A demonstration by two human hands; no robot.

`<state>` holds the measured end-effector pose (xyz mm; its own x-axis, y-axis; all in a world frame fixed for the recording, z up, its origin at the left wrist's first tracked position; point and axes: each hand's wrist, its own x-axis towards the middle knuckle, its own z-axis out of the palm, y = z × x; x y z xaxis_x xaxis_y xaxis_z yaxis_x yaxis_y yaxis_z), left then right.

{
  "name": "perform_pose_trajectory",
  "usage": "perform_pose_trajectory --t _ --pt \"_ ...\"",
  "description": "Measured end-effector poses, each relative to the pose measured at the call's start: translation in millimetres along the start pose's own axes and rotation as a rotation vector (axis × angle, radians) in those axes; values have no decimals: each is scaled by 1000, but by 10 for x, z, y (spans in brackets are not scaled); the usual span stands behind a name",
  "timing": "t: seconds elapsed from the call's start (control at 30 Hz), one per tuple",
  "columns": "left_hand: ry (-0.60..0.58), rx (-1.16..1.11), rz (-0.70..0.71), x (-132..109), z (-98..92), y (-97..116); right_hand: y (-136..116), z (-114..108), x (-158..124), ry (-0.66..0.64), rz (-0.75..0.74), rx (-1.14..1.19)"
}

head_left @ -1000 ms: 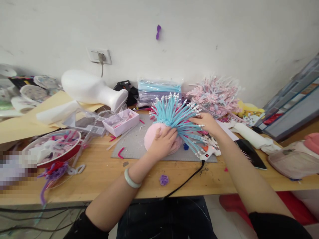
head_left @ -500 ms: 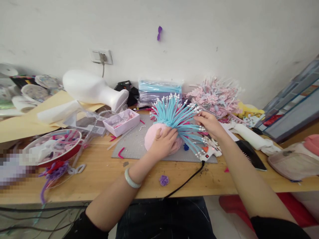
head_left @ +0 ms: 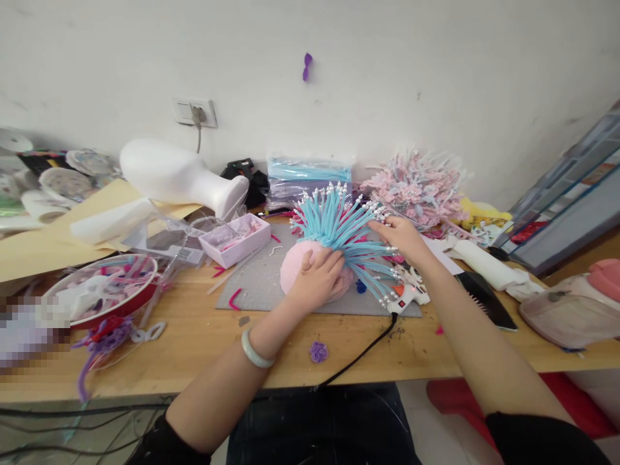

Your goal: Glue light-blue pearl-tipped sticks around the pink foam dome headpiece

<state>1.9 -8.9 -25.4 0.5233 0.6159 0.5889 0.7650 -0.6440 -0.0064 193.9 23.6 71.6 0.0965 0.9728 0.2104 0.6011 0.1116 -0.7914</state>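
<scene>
A pink dome-shaped piece (head_left: 293, 266) rests on the grey mat (head_left: 252, 284), with a fan of light blue fuzzy stems (head_left: 329, 216) tipped with white beads spreading from its back and right side. My left hand (head_left: 320, 274) lies over the dome, its fingers wrapped on the piece at the base of the stems. At the fan's right side, my right hand (head_left: 394, 236) has thumb and fingers close together among the stems; whether a stem is between them is too small to tell. A white glue gun (head_left: 407, 298) lies below the right-hand stems.
Left of the mat stand a lilac box (head_left: 236, 240), a white mannequin head (head_left: 169, 171) and a red-sided basin (head_left: 111, 307). A purple flower (head_left: 318, 351) and a black cord (head_left: 361, 354) lie in front. Behind are a pink bouquet (head_left: 416, 187) and bagged blue stems (head_left: 310, 174).
My right hand has moved slightly left, further in among the stems. My left hand has stayed on the pink piece.
</scene>
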Motion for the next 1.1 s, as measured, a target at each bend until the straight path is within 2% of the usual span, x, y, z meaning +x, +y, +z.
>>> perform_pose_trajectory --t 0.4,0.6,1.1 --pt "-15 -4 -10 -1 -8 5 174 84 205 24 84 134" --pt "-20 6 -15 -6 -5 3 240 125 292 11 106 117" --pt "14 -8 -17 6 -42 39 80 -89 -21 37 -47 137"
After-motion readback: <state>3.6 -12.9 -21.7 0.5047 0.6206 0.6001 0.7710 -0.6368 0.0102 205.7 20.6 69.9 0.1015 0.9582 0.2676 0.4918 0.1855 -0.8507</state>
